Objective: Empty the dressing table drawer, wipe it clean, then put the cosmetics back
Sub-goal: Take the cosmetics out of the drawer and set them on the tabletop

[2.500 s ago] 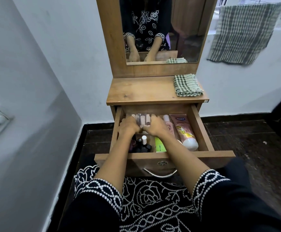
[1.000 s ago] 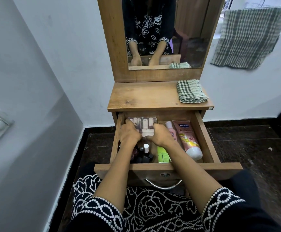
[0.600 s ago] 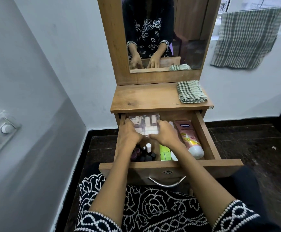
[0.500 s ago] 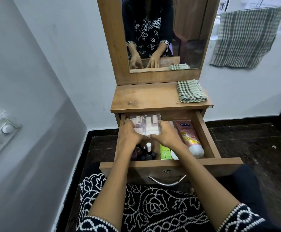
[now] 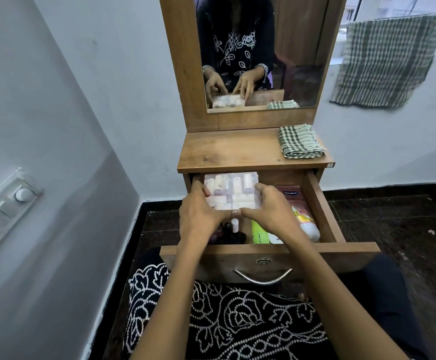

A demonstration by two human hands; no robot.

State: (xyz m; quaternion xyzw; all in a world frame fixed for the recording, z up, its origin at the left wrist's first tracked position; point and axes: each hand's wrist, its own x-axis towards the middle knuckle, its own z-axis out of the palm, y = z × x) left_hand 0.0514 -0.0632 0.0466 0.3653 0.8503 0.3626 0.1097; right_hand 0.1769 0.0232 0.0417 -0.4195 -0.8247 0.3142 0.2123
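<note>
Both hands hold a clear pack of small bottles [image 5: 231, 189] above the back left of the open drawer [image 5: 318, 211]. The left hand [image 5: 198, 213] has its grip curled on the 9 o'clock edge, the right hand [image 5: 269, 207] on the 3 o'clock edge. The pack's long axis runs 9 to 3; the bottles inside point toward 12.

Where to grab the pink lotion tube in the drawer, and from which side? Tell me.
Grip the pink lotion tube across its flat body, near the middle, coming from above. It lies flat along the drawer's right wall, white cap toward the drawer front, so a side approach looks blocked; the right hand covers its left edge.
</note>
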